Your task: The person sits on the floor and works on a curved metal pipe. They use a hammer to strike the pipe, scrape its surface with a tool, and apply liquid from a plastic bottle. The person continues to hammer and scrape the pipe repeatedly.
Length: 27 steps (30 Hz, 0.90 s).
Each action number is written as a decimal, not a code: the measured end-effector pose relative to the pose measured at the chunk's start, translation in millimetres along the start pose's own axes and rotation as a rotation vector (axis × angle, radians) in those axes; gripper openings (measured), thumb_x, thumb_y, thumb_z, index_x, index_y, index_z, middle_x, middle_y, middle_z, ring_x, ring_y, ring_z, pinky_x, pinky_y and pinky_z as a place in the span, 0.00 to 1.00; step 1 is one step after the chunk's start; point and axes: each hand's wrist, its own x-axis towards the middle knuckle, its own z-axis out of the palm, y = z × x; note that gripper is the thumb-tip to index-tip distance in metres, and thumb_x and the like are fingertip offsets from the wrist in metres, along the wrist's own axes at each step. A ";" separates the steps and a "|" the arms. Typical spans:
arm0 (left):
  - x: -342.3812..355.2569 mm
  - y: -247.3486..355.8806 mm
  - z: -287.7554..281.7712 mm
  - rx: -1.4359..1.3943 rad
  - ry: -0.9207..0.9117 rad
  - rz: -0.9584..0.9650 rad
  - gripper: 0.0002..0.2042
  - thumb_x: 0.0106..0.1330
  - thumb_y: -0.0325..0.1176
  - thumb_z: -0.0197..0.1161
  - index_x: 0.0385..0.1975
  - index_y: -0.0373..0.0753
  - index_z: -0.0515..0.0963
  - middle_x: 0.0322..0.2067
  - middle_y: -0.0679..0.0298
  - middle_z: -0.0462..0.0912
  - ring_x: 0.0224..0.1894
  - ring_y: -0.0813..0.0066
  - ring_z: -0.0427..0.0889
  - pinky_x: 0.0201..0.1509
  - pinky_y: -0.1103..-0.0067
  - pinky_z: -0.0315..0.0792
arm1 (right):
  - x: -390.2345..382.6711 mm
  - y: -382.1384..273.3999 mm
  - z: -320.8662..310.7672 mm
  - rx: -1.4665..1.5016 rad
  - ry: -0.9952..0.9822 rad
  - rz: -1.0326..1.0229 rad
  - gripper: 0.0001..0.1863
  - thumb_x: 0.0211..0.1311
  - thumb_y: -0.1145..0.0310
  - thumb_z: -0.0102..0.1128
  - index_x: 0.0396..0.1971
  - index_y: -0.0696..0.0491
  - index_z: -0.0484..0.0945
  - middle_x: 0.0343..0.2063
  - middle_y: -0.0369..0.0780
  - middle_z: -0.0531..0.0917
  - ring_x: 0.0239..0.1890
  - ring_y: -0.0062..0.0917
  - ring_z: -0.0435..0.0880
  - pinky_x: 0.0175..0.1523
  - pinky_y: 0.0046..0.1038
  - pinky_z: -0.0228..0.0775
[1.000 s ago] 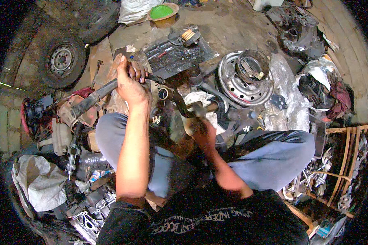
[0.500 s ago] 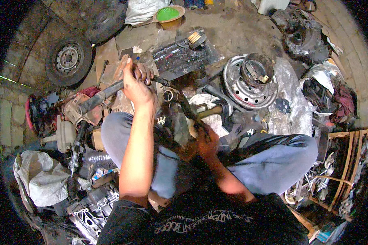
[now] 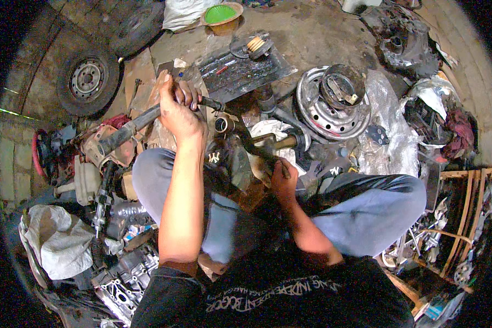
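My left hand is wrapped round a metal bar. A thick grey pipe runs from that fist toward the lower left, and a thinner dark end sticks out on the right. That end meets a dark, curved metal arm lying between my knees. Farther down, my right hand has its fingers closed round the lower part of this arm. Beside the arm a round metal ring end faces up. A hammer-like tool with a wooden handle lies just beyond my right hand.
A steel wheel rim with a round part on top lies ahead to the right. A black tray and a green-lined bowl are farther off. Tyres stand at the left, with engine parts and a white sack near my left side.
My right hand has moved slightly up and to the right, near the metal arm's lower part. The left hand keeps its grip on the bar with little movement. The view has shifted slightly.
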 end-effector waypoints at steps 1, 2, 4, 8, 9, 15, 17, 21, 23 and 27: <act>-0.7 1.8 5.8 0.014 0.050 -0.009 0.18 0.69 0.42 0.51 0.16 0.46 0.59 0.10 0.72 0.54 0.13 0.80 0.54 0.23 0.78 0.57 | 9.4 5.4 -5.5 -0.069 -0.019 -0.005 0.12 0.63 0.70 0.55 0.38 0.63 0.80 0.32 0.47 0.85 0.34 0.33 0.84 0.45 0.29 0.74; -1.2 2.8 10.1 0.029 0.101 -0.018 0.21 0.70 0.42 0.50 0.13 0.47 0.55 0.10 0.72 0.53 0.12 0.80 0.51 0.23 0.78 0.57 | 14.4 10.3 -8.6 -0.138 -0.038 -0.010 0.12 0.63 0.70 0.54 0.38 0.63 0.80 0.32 0.47 0.85 0.35 0.32 0.84 0.45 0.29 0.74; 1.7 3.7 6.4 0.018 0.029 0.000 0.20 0.70 0.42 0.50 0.14 0.47 0.56 0.10 0.72 0.52 0.13 0.79 0.52 0.22 0.78 0.56 | 5.5 16.2 -3.0 -0.100 -0.039 -0.004 0.12 0.63 0.70 0.55 0.37 0.64 0.80 0.33 0.48 0.85 0.37 0.33 0.84 0.46 0.29 0.73; 2.4 0.5 -0.6 0.000 -0.051 0.029 0.19 0.69 0.40 0.50 0.14 0.47 0.56 0.11 0.72 0.52 0.13 0.76 0.53 0.22 0.76 0.55 | -27.9 11.4 9.4 -0.069 -0.008 -0.140 0.13 0.63 0.71 0.56 0.43 0.64 0.78 0.37 0.47 0.84 0.41 0.32 0.83 0.49 0.30 0.74; 1.3 0.7 0.7 0.013 -0.024 0.032 0.20 0.69 0.39 0.50 0.14 0.48 0.56 0.11 0.72 0.51 0.13 0.76 0.53 0.22 0.76 0.55 | -26.4 27.7 8.0 -0.082 0.042 -0.123 0.13 0.64 0.71 0.57 0.44 0.64 0.78 0.37 0.47 0.84 0.42 0.31 0.83 0.50 0.30 0.74; 1.3 4.6 3.3 -0.026 -0.009 0.021 0.20 0.69 0.39 0.49 0.13 0.48 0.55 0.09 0.73 0.50 0.11 0.77 0.52 0.21 0.77 0.54 | -11.7 46.6 19.1 -0.221 0.072 -0.067 0.13 0.65 0.69 0.60 0.44 0.60 0.77 0.42 0.45 0.80 0.43 0.31 0.81 0.50 0.31 0.74; 5.0 3.4 0.0 -0.031 -0.019 0.027 0.20 0.69 0.40 0.49 0.13 0.49 0.55 0.09 0.73 0.51 0.10 0.77 0.52 0.21 0.77 0.56 | -19.5 37.7 26.1 -0.433 0.110 -0.354 0.12 0.65 0.69 0.59 0.44 0.61 0.78 0.41 0.45 0.81 0.42 0.32 0.81 0.49 0.31 0.74; 2.9 3.5 -5.4 -0.006 -0.007 0.029 0.20 0.70 0.41 0.48 0.14 0.47 0.56 0.09 0.72 0.51 0.13 0.79 0.51 0.23 0.78 0.55 | -21.7 -50.2 25.1 -0.050 -0.044 -0.166 0.12 0.67 0.70 0.51 0.39 0.62 0.80 0.35 0.46 0.83 0.36 0.36 0.82 0.47 0.32 0.73; -1.2 4.1 3.4 0.023 0.003 0.017 0.21 0.70 0.42 0.48 0.13 0.47 0.55 0.09 0.72 0.51 0.13 0.78 0.51 0.23 0.77 0.54 | -13.1 -58.5 18.2 -0.058 -0.081 -0.207 0.10 0.66 0.70 0.54 0.40 0.61 0.79 0.37 0.44 0.83 0.38 0.31 0.82 0.47 0.29 0.72; 0.2 4.8 3.8 -0.008 -0.040 0.008 0.23 0.70 0.42 0.47 0.11 0.48 0.53 0.09 0.70 0.51 0.12 0.78 0.50 0.22 0.77 0.54 | -7.8 20.7 38.0 0.002 0.259 0.080 0.11 0.64 0.71 0.60 0.43 0.59 0.77 0.41 0.44 0.81 0.43 0.29 0.80 0.49 0.29 0.72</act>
